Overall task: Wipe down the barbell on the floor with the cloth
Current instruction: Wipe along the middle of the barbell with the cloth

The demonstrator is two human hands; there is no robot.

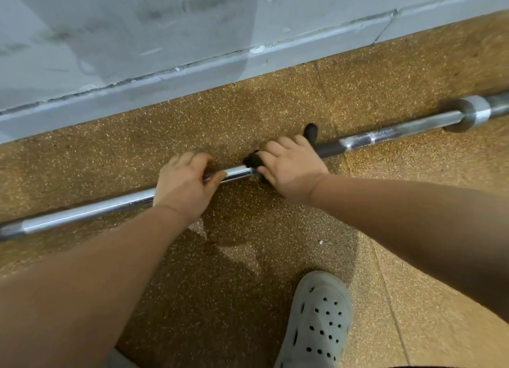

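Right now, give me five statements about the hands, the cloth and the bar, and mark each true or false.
1. The barbell lies on the speckled floor beside the wall. True.
2. The right hand presses a dark cloth around the bar. True.
3. The left hand hangs free of the bar. False: it grips the shaft just left of the cloth.
4. The cloth is white. False: it is black.
5. A grey clog shows on the near side of the bar. True.
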